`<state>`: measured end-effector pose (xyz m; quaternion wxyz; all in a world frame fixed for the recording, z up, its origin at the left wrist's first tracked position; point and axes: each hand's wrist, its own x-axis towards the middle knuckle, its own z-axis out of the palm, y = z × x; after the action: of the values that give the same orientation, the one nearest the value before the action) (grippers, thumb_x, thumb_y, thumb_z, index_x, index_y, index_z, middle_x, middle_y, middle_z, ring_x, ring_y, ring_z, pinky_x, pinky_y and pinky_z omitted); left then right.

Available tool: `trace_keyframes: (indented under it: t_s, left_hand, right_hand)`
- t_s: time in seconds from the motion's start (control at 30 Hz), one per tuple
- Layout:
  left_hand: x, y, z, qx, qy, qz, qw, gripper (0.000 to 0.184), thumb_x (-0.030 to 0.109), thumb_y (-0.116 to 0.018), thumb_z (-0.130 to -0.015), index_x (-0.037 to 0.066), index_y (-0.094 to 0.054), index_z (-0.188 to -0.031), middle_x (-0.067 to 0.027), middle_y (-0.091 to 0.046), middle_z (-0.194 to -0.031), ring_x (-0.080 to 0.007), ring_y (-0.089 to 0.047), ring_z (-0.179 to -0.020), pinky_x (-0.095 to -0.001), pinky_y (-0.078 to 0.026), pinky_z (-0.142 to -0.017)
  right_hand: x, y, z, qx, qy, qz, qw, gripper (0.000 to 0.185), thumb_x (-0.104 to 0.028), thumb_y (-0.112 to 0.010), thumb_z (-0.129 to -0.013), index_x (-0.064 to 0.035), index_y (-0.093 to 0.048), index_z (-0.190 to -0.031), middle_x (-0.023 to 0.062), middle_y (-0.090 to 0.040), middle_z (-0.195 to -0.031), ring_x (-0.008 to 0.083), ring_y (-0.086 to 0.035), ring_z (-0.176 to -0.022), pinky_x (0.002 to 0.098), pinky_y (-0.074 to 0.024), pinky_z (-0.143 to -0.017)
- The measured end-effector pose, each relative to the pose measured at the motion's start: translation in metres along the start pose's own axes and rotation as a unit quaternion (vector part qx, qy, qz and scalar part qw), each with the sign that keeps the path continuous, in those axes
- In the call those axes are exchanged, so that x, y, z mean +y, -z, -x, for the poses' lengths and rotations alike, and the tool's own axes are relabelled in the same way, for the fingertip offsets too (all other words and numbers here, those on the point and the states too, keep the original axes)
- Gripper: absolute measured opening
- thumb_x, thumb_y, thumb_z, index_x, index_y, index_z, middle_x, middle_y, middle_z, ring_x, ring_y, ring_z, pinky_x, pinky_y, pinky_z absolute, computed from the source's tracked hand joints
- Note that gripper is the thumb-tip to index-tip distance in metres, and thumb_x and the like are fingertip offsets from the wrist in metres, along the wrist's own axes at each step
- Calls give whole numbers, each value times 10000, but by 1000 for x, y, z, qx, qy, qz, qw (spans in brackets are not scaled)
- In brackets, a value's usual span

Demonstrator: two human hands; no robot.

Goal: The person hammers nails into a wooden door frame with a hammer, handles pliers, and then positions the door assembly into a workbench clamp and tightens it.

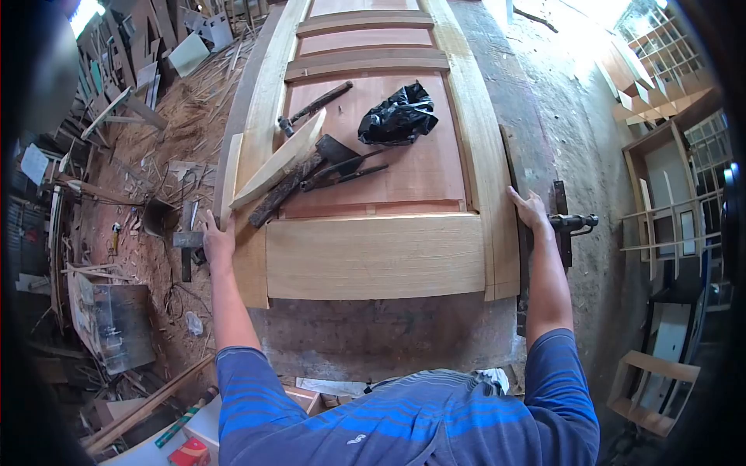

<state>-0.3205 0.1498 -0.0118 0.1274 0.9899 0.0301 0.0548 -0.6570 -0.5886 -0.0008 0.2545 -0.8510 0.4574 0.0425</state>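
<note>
A pale wooden panel door (373, 256) lies flat on a workbench, its end rail toward me. My left hand (219, 241) rests at the door's left edge, beside a metal clamp jaw (189, 239), thumb and a finger apart. At the right edge my right hand (531, 210) lies against a dark wooden strip (513, 167), thumb stretched out, close to the clamp's screw end (573, 224). The undersides of both hands are hidden. On the door lie a hammer (315, 106), a pointed wood offcut (280, 161), a hatchet (287, 186), dark pincers (342, 175) and a black plastic bag (398, 116).
Wood scraps and shavings (186, 132) cover the floor at left, with a box-like block (116, 326) nearer me. Wooden frames (668, 186) stand along the right side. A red box (189, 452) and a green tube (180, 423) sit at lower left.
</note>
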Motion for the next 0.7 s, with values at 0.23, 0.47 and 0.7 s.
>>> trace_keyframes:
  t_s: [0.23,0.47,0.7]
  left_hand:
    - [-17,4,15,-21,-6,26,999,936,634,-667,-977,41,-388,-1645,-358,-416,-1612,-515,-443,-1474,-522,-415,-1199]
    - [-33,9,32,-21,-11,23,999,908,636,-646,-993,89,-369,-1663,-345,-429,-1589,-513,-476,-1449,-549,-441,-1161]
    - [-23,21,50,-42,32,5,999,863,655,-588,-1020,156,-353,-1684,-352,-445,-1568,-526,-489,-1428,-573,-452,-1142]
  right_hand:
    - [-10,4,10,-6,-26,20,999,1209,-870,-598,-870,123,-460,-1545,349,-454,-1603,418,-415,-1538,442,-330,-1282]
    - [-8,7,29,-20,-46,19,999,1257,-885,-596,-858,149,-428,-1552,359,-418,-1625,421,-388,-1556,438,-316,-1291]
    - [1,7,40,-13,-53,-5,998,1234,-858,-624,-863,159,-443,-1538,345,-464,-1600,394,-427,-1540,426,-326,-1285]
